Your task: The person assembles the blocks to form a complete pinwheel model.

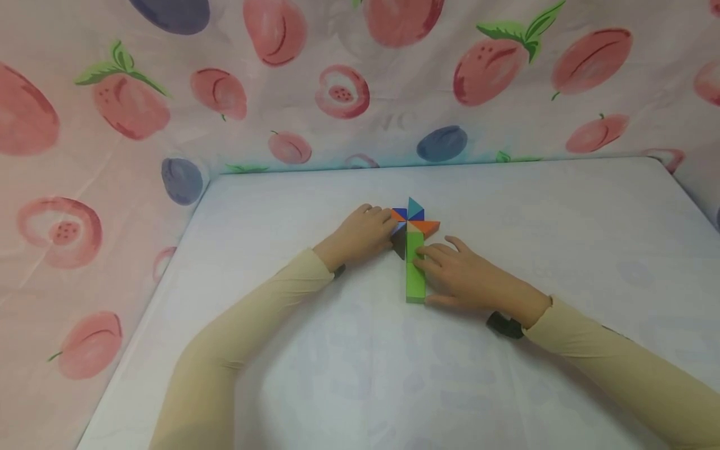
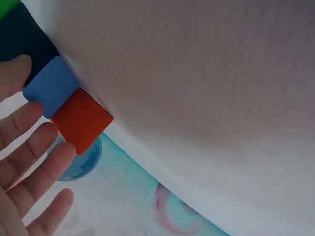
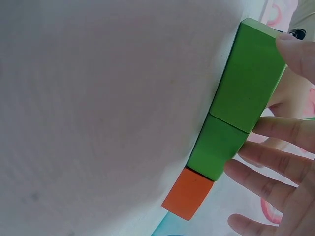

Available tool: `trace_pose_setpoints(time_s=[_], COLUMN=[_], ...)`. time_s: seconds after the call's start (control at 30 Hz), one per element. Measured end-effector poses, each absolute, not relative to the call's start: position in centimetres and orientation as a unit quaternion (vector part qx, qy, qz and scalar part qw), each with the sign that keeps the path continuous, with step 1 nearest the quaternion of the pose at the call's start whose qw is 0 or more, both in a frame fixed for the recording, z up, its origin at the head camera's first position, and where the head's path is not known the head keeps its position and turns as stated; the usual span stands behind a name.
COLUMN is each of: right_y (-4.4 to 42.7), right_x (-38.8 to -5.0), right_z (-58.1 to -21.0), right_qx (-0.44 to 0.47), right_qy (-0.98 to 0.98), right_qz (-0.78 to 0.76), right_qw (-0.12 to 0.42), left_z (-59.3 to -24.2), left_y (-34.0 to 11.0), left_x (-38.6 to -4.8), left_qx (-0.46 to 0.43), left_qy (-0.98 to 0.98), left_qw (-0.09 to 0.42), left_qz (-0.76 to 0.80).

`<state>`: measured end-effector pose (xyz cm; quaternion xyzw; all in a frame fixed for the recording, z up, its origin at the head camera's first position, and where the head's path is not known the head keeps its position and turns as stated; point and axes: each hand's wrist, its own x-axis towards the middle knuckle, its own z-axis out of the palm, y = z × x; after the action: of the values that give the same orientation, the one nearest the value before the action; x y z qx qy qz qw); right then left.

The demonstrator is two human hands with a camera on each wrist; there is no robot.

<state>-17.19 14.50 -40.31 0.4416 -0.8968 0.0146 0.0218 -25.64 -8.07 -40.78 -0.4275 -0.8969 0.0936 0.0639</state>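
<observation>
Triangular blocks in blue, teal and orange lie in a pinwheel shape on the table, above a stem of two green blocks (image 1: pixel 415 275). My left hand (image 1: pixel 365 232) is at the pinwheel's left side. Its thumb (image 2: pixel 18 69) touches a dark blue block (image 2: pixel 24 39); its extended fingers lie by a light blue block (image 2: pixel 53 87) and an orange block (image 2: pixel 81 120). On the stem's right side, my right hand (image 1: pixel 467 275) touches the green blocks with thumb and fingertips, fingers spread and fairly straight. A teal triangle (image 1: pixel 414 207) tops the pinwheel, and an orange triangle (image 1: pixel 429 227) points right.
A white cloth covers the table (image 1: pixel 337 375). Behind it and on the left hangs a fruit-patterned curtain (image 1: pixel 394 87), meeting the table's far edge. Dark straps (image 1: pixel 505 325) sit at the wrists, below the beige sleeves.
</observation>
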Motion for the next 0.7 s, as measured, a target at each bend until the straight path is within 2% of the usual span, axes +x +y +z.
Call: trace_pose_setpoints(time_s=[0.47,0.7], right_y=[14.4,14.3], right_x=[-17.1,-17.2], right_z=[-40.2,-40.2], right_qx=[0.436,0.431], right_qy=[-0.900,-0.902], right_qz=[0.010,0.011], right_qw=[0.011,0.003], left_z=[-40.0,-39.1], left_y=[-7.9,-9.6], left_x=[-26.1,-27.7], left_qx=[-0.381,-0.350], left_qy=[-0.920,-0.936], left_qw=[0.029,0.013], left_qz=[0.086,0.037])
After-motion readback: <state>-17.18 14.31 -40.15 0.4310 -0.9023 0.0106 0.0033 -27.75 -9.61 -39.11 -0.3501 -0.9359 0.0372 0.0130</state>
